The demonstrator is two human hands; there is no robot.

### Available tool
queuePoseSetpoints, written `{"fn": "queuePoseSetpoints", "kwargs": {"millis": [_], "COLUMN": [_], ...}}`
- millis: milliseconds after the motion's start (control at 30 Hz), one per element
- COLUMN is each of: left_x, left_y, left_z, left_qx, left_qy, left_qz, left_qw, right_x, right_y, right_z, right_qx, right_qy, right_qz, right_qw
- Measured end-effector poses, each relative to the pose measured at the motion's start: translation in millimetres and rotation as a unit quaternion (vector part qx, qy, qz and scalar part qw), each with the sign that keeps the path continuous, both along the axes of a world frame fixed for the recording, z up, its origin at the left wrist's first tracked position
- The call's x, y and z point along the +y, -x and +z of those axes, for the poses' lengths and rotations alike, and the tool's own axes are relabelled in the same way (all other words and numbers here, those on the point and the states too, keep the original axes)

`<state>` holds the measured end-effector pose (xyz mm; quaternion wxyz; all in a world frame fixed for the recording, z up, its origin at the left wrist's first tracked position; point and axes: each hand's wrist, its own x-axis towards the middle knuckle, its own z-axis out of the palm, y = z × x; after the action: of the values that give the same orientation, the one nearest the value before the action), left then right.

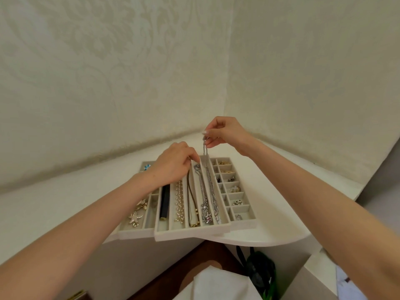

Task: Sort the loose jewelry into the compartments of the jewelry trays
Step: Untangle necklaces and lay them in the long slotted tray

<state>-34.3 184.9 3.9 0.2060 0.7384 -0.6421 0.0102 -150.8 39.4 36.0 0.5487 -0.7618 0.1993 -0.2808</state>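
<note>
Over the long-slot tray [190, 233] on the desk [259, 191], pinching the silver chain [211, 182] by its top in the right hand [223, 132], tail in the rightmost slot, seemingly nipping the dark cord [189, 191] in the left hand [173, 164]; may snag the neighbouring chain [201, 187] if dropped bunched.

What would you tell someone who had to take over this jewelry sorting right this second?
Right hand pinches the top end of a silver chain, held raised. The chain's lower part lies in the rightmost long slot of the middle tray.
Left hand has curled fingertips at the far end of the dark cord necklace; I cannot tell whether it grips it.
Done: pearl strand, pendant necklace and black stick lie in their slots. Earrings sit in the right tray, and the starfish brooch in the left tray.
Left: lower the chain fully into its slot.
</note>
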Motion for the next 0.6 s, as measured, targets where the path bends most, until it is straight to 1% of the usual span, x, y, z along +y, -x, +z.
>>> {"fn": "queuePoseSetpoints", "kwargs": {"millis": [167,333,533,600], "left_x": [-8,-18,-24,-24], "left_y": [1,4,9,12], "left_z": [-3,-8,-8,-8], "left_qx": [-0.009,-0.044,-0.142,-0.157], "left_qy": [-0.012,0.004,-0.011,-0.012], "left_qz": [-0.030,-0.067,-0.066,-0.080], "left_qw": [0.999,0.997,0.988,0.984], "right_x": [3,2,1,0], "right_y": [-4,-9,-10,-9], "right_z": [-1,0,-3,-4], "right_qx": [-0.006,-0.001,0.005,0.006], "right_qy": [-0.003,0.005,-0.002,-0.004], "right_qz": [0.006,0.006,-0.002,-0.008], "right_qw": [1.000,1.000,1.000,1.000]}}
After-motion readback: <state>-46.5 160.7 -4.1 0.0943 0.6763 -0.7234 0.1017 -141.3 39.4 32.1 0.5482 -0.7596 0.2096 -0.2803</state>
